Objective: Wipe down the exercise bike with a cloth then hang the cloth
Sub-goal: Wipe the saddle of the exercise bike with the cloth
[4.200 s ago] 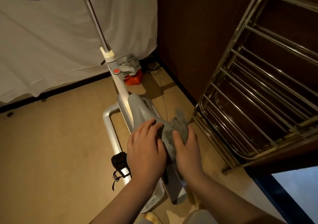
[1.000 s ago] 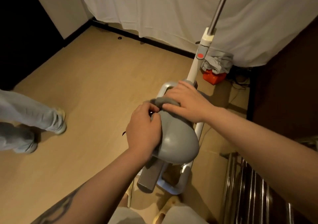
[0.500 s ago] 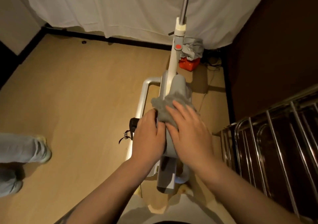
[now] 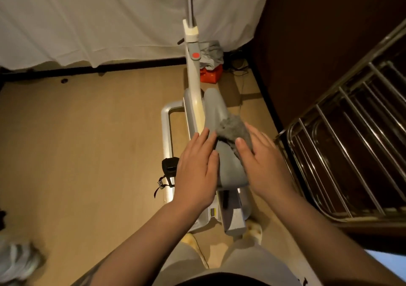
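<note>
The right hand [image 4: 261, 160] lies flat with its fingers spread and nearly straight, pressing the cloth [image 4: 234, 129] onto the right side of the saddle [image 4: 228, 167]; this grip is a press rather than a pinch, which suits rubbing a curved surface, since a flat palm keeps the cloth bunched under the fingertips and in touch with the padding. Just to the left of it, the left hand [image 4: 197, 165] rests open on the saddle's other flank, fingers straight and holding nothing, most likely to steady the seat so that it does not turn under the wiping pressure. The cloth itself is a small grey wad, part under the right fingers and part showing ahead of them, toward the saddle's narrow nose. Beyond the hands the bike [image 4: 193, 88] runs away from the person: a white frame tube with a red knob [image 4: 195, 55], then a thin post rising out of view. Below and left of the left hand hangs a pedal [image 4: 169, 165] with its strap. Off to the right of the right hand stands a metal rack [image 4: 342, 154], near enough to reach, and it looks the likely place to hang the cloth once wiping is done. That step seems some way off, as only the saddle is under the cloth.
</note>
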Available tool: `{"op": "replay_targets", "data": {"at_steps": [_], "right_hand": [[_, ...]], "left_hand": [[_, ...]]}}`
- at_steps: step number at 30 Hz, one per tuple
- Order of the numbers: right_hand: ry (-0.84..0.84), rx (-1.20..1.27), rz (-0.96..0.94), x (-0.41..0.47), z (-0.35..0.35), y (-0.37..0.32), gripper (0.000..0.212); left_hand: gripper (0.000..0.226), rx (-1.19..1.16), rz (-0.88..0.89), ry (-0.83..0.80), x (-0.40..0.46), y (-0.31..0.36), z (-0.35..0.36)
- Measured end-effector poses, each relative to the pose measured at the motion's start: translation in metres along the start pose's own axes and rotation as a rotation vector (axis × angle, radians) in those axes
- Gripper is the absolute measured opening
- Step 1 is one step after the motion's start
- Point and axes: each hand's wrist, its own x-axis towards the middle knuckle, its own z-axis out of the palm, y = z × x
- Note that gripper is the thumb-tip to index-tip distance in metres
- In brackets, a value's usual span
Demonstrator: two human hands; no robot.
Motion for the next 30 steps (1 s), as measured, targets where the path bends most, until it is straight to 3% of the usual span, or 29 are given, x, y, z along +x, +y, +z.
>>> {"op": "replay_targets", "data": {"at_steps": [3, 6, 10, 12, 15, 18, 20, 24, 28, 30], "right_hand": [[0.166, 0.076, 0.059, -0.034, 0.023, -0.015, 0.058], [0.188, 0.141, 0.051, -0.038, 0.027, -0.004, 0.059], [0.294, 0.543, 0.437, -0.004, 0.025, 0.018, 0.062], [0.353, 0.562, 0.445, -0.031, 0.038, 0.010, 0.072], [0.264, 0.575, 0.392, -0.054, 0.033, -0.001, 0.067], [0.111, 0.795, 0.516, -0.004, 0.008, 0.024, 0.032], [0.052, 0.752, 0.588, 0.010, 0.003, 0.032, 0.034], [0.093, 0.469, 0.445, -0.018, 0.016, 0.030, 0.054], [-0.022, 0.666, 0.518, 0.031, -0.003, 0.027, 0.030], [0.028, 0.687, 0.489, 0.029, 0.000, 0.022, 0.019]], "left_hand": [[0.053, 0.015, 0.062, -0.028, 0.007, 0.004, -0.005], [0.055, 0.033, 0.109, -0.059, 0.014, 0.010, -0.006], [0.045, 0.093, 0.122, -0.109, 0.027, 0.022, -0.004], [0.039, 0.128, 0.129, -0.111, 0.036, 0.026, -0.004], [0.040, 0.145, 0.118, -0.107, 0.046, 0.027, 0.001], [0.040, 0.212, 0.131, -0.050, 0.050, 0.026, 0.009], [0.040, 0.226, 0.129, -0.023, 0.048, 0.027, 0.011], [0.039, 0.208, 0.126, 0.002, 0.048, 0.026, 0.010], [0.038, 0.221, 0.127, 0.012, 0.049, 0.025, 0.011], [0.037, 0.192, 0.125, 0.029, 0.048, 0.024, 0.011]]}}
